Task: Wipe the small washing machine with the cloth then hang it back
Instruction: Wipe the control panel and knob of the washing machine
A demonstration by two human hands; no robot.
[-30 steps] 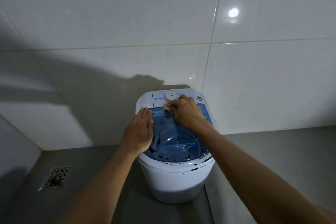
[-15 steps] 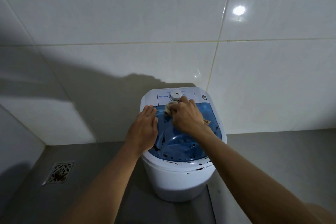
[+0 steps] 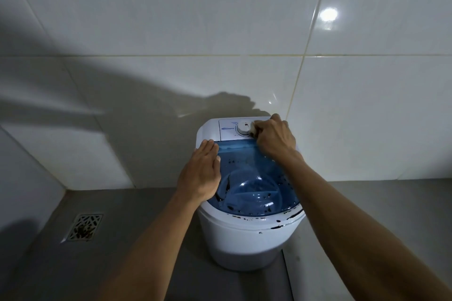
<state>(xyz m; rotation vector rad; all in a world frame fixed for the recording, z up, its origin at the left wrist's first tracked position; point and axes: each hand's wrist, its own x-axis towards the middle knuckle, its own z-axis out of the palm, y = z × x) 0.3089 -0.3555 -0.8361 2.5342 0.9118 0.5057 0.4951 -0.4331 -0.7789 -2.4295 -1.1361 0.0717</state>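
A small white washing machine [image 3: 244, 242] with a see-through blue lid [image 3: 254, 178] stands on the grey floor against the tiled wall. Dark specks dot the lid and the front rim. My right hand [image 3: 275, 138] is closed on a small pale cloth [image 3: 253, 128], pressing it on the white control panel right beside the round dial [image 3: 243, 128]. Most of the cloth is hidden under the fingers. My left hand [image 3: 201, 172] lies flat, fingers together, on the lid's left edge and holds nothing.
A metal floor drain [image 3: 84, 227] is set in the grey floor at the left. White wall tiles rise directly behind the machine, and a side wall closes the corner on the left. A floor seam runs forward from the machine's right base.
My right hand with the cloth has moved from the back of the blue lid up onto the control panel beside the dial. The left hand stays on the lid's left edge.
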